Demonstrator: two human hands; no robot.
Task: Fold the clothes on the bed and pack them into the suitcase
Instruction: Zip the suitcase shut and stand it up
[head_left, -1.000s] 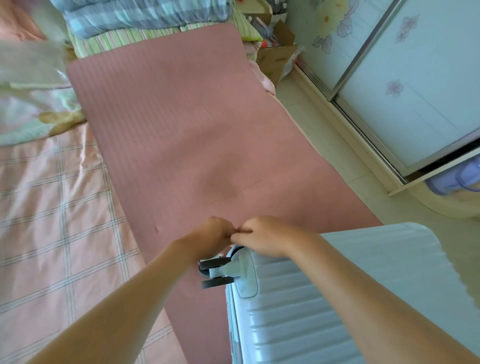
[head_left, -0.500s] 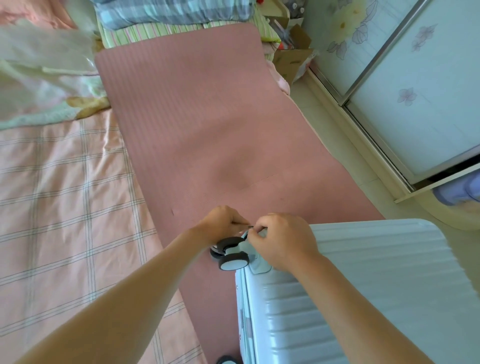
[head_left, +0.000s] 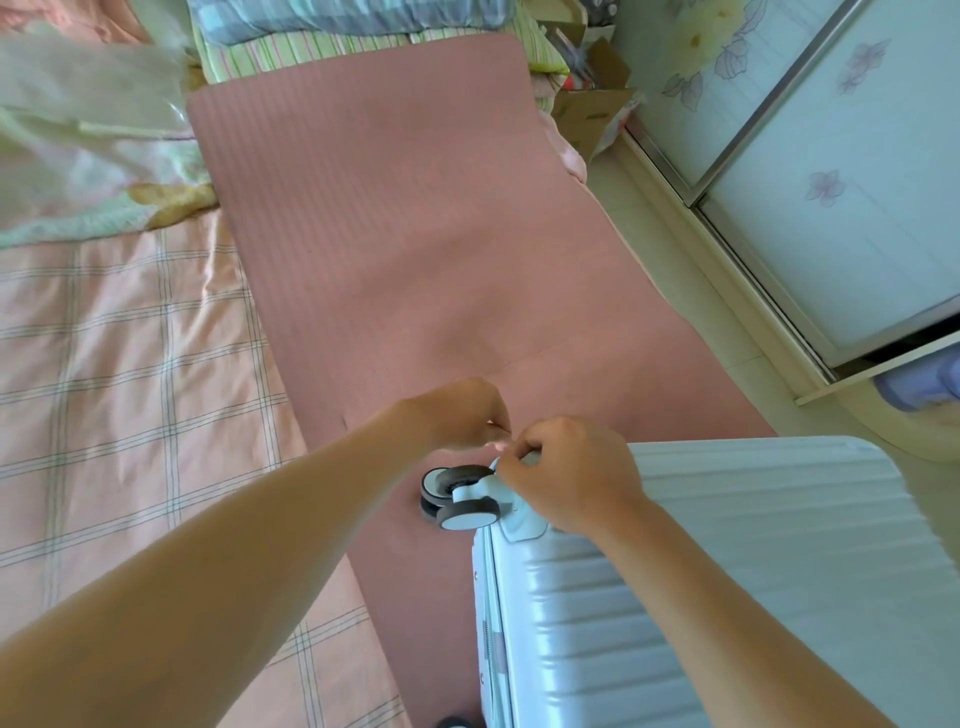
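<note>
A pale blue ribbed suitcase (head_left: 753, 571) lies shut on a pink mat (head_left: 389, 234) on the bed, at the lower right. Its far-left corner carries a double wheel (head_left: 462, 499). My right hand (head_left: 571, 478) is closed over that corner, just above the wheel. My left hand (head_left: 457, 415) meets it from the left, fingertips pinched on a small tab between the two hands; the tab is mostly hidden. Loose pale clothes (head_left: 88, 171) lie crumpled at the upper left of the bed, far from both hands.
A pink checked sheet (head_left: 130, 389) covers the bed to the left of the mat. Folded blankets (head_left: 337, 21) are stacked at the head. An open cardboard box (head_left: 592, 114) stands on the floor by the sliding wardrobe doors (head_left: 831, 182) on the right.
Both hands have stayed together at the suitcase corner. The wheel has swivelled so that its round faces show. The view has shifted slightly to the left.
</note>
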